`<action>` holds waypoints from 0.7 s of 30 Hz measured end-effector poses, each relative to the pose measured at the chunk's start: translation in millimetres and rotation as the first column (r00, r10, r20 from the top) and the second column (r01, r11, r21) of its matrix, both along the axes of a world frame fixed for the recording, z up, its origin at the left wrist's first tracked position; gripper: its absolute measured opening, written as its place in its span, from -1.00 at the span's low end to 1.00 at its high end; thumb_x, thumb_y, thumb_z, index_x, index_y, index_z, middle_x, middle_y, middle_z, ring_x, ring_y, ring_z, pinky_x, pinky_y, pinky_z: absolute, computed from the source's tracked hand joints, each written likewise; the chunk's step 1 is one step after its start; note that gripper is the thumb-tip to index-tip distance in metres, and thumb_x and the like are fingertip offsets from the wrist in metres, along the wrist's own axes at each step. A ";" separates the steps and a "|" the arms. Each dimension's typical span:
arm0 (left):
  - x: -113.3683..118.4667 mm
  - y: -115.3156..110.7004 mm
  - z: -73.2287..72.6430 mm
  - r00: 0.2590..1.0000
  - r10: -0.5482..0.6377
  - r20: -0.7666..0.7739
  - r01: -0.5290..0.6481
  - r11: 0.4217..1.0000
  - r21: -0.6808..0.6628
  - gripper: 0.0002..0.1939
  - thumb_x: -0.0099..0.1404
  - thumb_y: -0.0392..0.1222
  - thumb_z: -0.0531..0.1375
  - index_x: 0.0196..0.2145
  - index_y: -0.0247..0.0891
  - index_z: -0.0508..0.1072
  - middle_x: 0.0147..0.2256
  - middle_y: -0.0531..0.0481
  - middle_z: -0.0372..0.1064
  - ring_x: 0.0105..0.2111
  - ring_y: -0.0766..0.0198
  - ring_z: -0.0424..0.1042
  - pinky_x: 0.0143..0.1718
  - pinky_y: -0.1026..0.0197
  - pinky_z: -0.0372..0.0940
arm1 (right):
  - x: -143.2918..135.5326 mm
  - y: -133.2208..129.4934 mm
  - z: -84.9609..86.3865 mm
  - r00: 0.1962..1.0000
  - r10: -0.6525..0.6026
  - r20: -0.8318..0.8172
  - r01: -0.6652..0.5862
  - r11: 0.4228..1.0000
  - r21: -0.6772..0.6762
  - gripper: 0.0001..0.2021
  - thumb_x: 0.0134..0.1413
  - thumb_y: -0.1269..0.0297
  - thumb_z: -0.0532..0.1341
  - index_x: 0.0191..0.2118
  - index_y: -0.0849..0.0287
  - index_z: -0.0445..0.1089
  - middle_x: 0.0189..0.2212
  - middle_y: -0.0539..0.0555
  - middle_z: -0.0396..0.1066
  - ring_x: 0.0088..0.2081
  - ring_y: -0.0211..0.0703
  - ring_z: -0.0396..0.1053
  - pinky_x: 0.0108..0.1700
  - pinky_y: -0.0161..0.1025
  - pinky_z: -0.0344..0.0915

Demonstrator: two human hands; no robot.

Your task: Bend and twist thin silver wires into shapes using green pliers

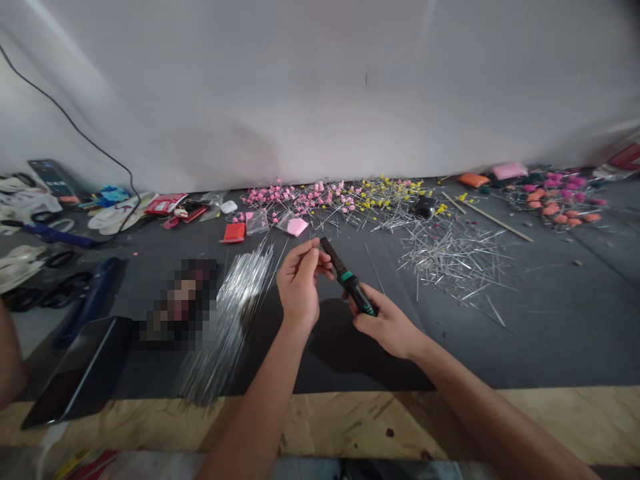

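Note:
My right hand [383,315] is closed around the handle of a black hand tool with green bands [350,277], whose exact kind I cannot make out. The tool tilts up and left, its dark head by the fingertips of my left hand [301,283]. Those left fingers are pinched together at the head; whatever they hold is too small to make out. Left of my hands lies a bundle of straight silver wires [240,293]. To the right is a loose heap of cut wires [450,260].
Along the wall lie pink-tipped wires [300,197], yellow-tipped wires [385,193] and orange-tipped ones [555,210]. A wooden stick [500,221] rests at back right. A dark tablet-like slab [83,370] overhangs the front left edge. Another person's arm [9,360] shows at far left.

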State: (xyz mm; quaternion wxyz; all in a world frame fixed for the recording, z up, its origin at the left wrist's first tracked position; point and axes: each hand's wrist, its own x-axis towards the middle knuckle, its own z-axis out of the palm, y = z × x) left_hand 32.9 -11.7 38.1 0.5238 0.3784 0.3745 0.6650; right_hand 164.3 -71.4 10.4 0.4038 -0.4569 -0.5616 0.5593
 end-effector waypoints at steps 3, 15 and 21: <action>0.9 -0.8 7.8 0.992 -0.089 0.094 0.094 0.994 -0.049 -0.84 0.14 -0.17 0.16 -0.32 -0.27 0.42 -0.52 0.04 0.37 -0.54 0.38 0.35 -0.57 0.34 0.24 | 0.2 -0.2 0.8 1.000 -0.011 0.009 0.011 1.000 0.002 -0.84 -0.21 0.50 0.06 -0.40 0.15 0.17 -0.48 -0.09 0.07 -0.45 -0.31 0.02 -0.42 -0.32 0.00; 0.8 3.5 22.1 0.955 -0.222 0.198 0.258 0.949 -0.180 -0.91 0.08 -0.23 0.20 -0.44 -0.30 0.36 -0.53 0.08 0.27 -0.54 0.47 0.28 -0.54 0.40 0.19 | -0.1 0.4 1.9 0.999 -0.041 -0.023 0.041 0.999 -0.027 -0.78 -0.22 0.48 0.06 -0.33 0.15 0.22 -0.49 -0.09 0.06 -0.46 -0.31 0.03 -0.42 -0.31 0.00; 0.9 0.6 21.0 0.963 -0.215 0.161 0.242 0.954 -0.177 -0.81 0.05 -0.27 0.23 -0.34 -0.30 0.33 -0.47 0.06 0.33 -0.48 0.43 0.33 -0.44 0.36 0.27 | 0.4 0.3 1.8 0.997 -0.057 -0.051 0.055 0.998 -0.039 -0.77 -0.20 0.46 0.07 -0.29 0.16 0.23 -0.50 -0.09 0.08 -0.48 -0.31 0.02 -0.44 -0.31 -0.01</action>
